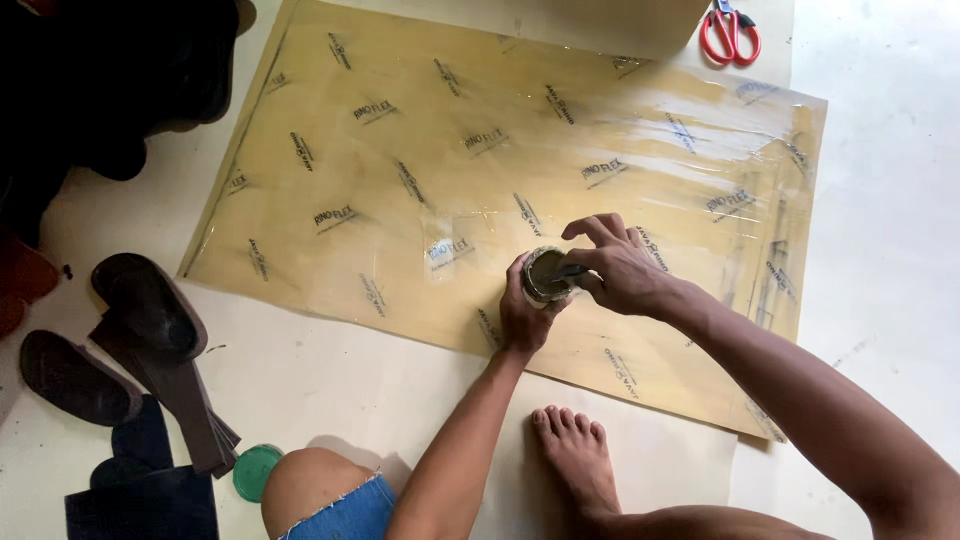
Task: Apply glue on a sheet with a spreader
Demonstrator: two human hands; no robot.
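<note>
Item: small round tin [545, 275], open, held over the tan printed sheet [400, 180] on the floor. My left hand [522, 315] wraps it, grip clenched round the wall. My right hand [622, 268] pinches a dark stick-like tool [572, 270] dipped into it. Advice: I should keep the tin level, load sparingly. Red scissors [730, 35] lie well apart.

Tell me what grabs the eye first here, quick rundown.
The big tan sheet with repeated dark print fills the middle of the floor. At its near edge the left hand grips a small round tin while the right hand works a thin tool into its open top. Red-handled scissors lie at the top right, and dark sole-shaped cutouts sit at the left.
</note>
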